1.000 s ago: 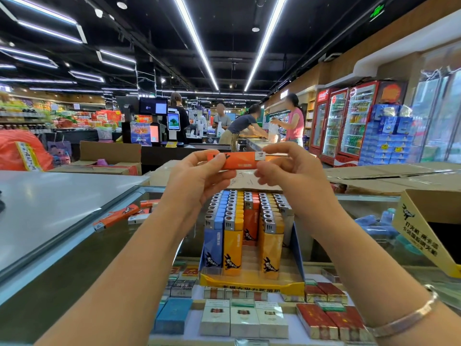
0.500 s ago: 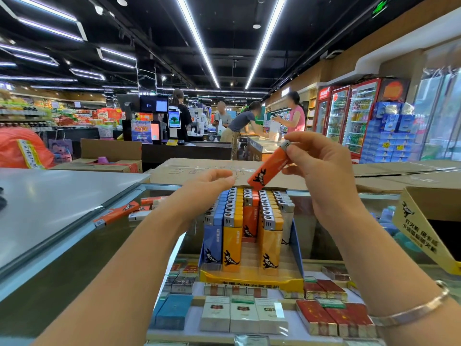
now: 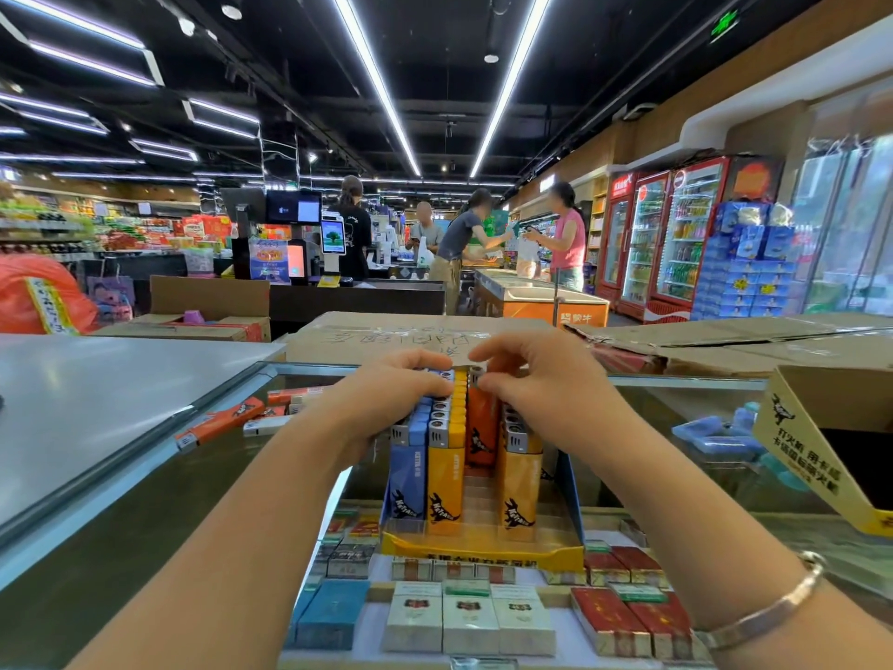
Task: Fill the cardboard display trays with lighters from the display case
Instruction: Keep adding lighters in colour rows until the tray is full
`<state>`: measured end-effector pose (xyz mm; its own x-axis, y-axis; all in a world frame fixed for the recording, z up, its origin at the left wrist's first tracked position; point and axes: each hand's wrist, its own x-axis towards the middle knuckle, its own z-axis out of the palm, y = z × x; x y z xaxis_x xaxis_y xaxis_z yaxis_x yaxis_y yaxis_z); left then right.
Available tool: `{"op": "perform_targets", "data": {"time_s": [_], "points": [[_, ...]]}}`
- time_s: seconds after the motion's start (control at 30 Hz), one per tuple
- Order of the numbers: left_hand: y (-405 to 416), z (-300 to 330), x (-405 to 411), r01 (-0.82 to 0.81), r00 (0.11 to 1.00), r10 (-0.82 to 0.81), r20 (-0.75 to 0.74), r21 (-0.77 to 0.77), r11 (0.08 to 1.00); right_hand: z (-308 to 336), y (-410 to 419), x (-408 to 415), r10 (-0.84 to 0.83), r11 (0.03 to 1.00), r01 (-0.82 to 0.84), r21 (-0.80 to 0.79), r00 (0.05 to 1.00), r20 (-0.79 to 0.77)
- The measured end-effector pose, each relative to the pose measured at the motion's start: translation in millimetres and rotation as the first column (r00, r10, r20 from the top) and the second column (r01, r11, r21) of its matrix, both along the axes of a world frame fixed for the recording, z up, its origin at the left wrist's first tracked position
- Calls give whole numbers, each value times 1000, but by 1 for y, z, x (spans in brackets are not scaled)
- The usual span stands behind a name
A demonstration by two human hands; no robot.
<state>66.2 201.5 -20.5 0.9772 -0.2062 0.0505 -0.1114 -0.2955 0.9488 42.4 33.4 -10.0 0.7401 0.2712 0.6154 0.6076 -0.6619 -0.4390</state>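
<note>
1. The scene was a supermarket under long ceiling lights, with a glass-topped display counter (image 3: 145, 524) in front and checkout desks and drink fridges well behind.
2. A yellow-fronted cardboard display tray (image 3: 483, 553) stood on the counter, holding upright rows of blue, yellow and orange plastic lighters.
3. The right hand (image 3: 546, 394) pinched the metal top of an orange lighter (image 3: 481, 427) between thumb and fingertips, the lighter standing upright in the middle row.
4. The left hand (image 3: 386, 403) lay over the tops of the blue lighters (image 3: 410, 456), fingers curved down on them, seemingly steadying the rows.
5. The step in hand appeared to be seating this lighter in its row.
6. Several loose orange lighters (image 3: 220, 423) lay on the counter to the left; the next move would likely call for letting go and reaching for one.
</note>
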Motion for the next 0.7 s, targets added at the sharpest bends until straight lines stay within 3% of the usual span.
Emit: {"op": "perform_targets", "data": {"time_s": [0.43,0.7], "points": [[1,-1,4,-6,1000,5,20,74,997,1,-6,9,131,987,-100,129,956,-261],[6,0,8,-69,995,68,70,14,998,-3,-13,13,161,976,-109,186,943,-292]]}}
